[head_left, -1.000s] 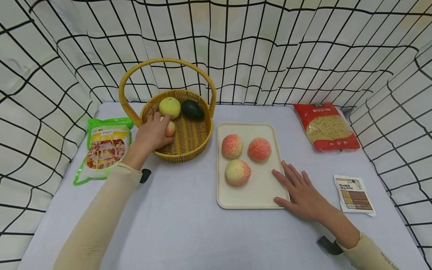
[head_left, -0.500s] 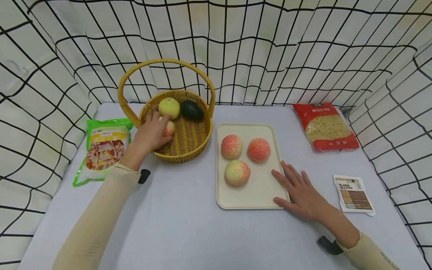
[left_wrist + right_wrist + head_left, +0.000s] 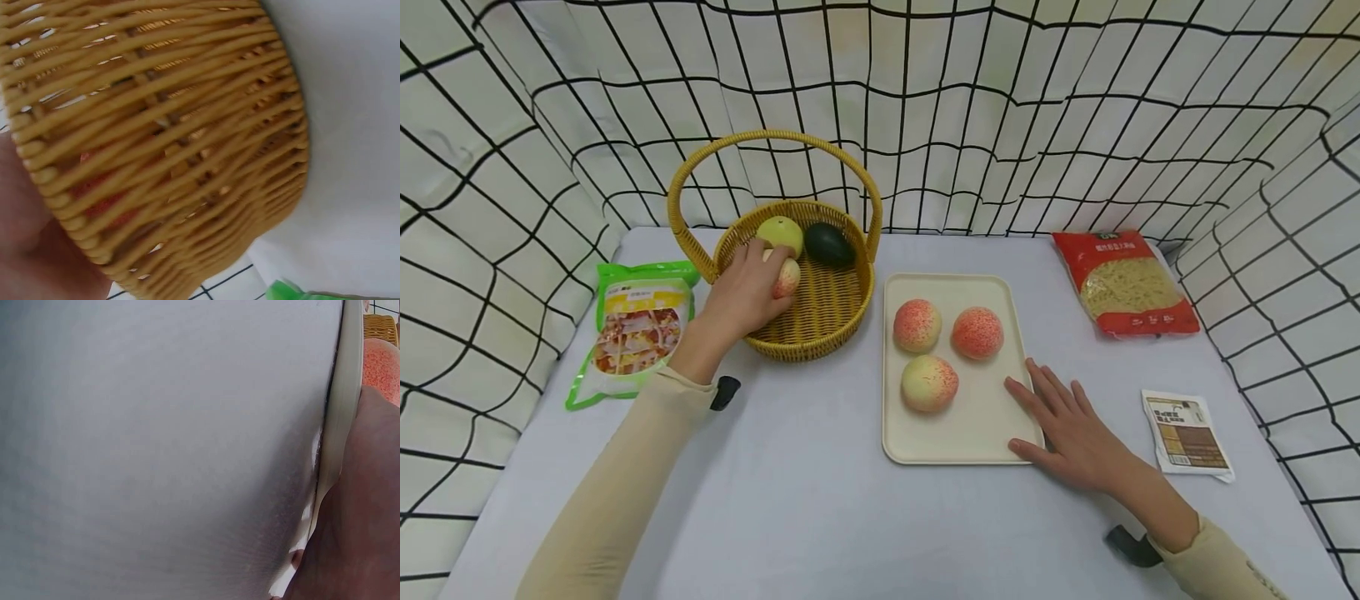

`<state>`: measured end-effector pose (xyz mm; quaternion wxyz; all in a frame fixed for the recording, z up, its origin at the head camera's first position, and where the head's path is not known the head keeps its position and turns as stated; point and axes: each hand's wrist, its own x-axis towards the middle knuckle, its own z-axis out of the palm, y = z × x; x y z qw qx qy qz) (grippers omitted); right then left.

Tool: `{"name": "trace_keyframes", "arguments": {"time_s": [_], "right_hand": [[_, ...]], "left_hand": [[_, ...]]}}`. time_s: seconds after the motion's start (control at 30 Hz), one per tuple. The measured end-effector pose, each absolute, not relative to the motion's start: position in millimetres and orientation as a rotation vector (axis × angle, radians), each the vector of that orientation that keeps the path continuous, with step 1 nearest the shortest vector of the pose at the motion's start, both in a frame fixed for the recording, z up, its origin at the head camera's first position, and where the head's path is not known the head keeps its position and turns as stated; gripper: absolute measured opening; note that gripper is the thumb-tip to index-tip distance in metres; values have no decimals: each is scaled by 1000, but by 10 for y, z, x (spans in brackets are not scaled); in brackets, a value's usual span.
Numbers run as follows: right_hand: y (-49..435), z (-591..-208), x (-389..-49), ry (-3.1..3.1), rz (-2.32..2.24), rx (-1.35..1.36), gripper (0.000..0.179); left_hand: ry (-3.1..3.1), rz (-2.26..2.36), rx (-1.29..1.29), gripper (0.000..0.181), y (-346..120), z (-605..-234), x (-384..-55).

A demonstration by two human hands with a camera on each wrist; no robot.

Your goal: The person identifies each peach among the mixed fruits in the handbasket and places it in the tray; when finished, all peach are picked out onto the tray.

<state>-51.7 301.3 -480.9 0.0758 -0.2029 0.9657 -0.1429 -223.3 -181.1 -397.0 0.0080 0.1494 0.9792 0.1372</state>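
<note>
My left hand [image 3: 747, 287] reaches into the yellow wicker basket [image 3: 805, 348] and grips a pale peach with red speckles [image 3: 787, 278]; its fingers and palm hide part of the fruit. Behind that peach lie a yellow-green round fruit [image 3: 779, 235] and a dark green avocado [image 3: 829, 245]. In the left wrist view the woven basket wall [image 3: 187, 137] fills much of the picture, the hand at its left edge. My right hand [image 3: 1071, 429] rests with spread fingers on the right rim of a cream tray [image 3: 985, 425]. Three peaches sit on the tray, including a yellowish one [image 3: 928, 383].
The basket's tall arched handle [image 3: 767, 135] rises above it. A green-edged food bag [image 3: 638, 329] lies left of the basket. At the right are a red pasta bag [image 3: 1126, 283] and a small white-and-brown packet [image 3: 1187, 433]. Black netting [image 3: 955, 154] surrounds the table.
The peach in my left hand has shifted slightly right and up inside the basket, and more of it shows. My right hand and the tray stay where they were.
</note>
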Motion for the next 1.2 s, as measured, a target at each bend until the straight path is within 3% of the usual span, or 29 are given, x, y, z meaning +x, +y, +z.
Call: {"name": "trace_keyframes", "arguments": {"time_s": [1.2], "right_hand": [[3028, -4836, -525, 2896, -423, -615, 87]], "left_hand": [[3139, 476, 704, 68, -1450, -3721, -2004]]}}
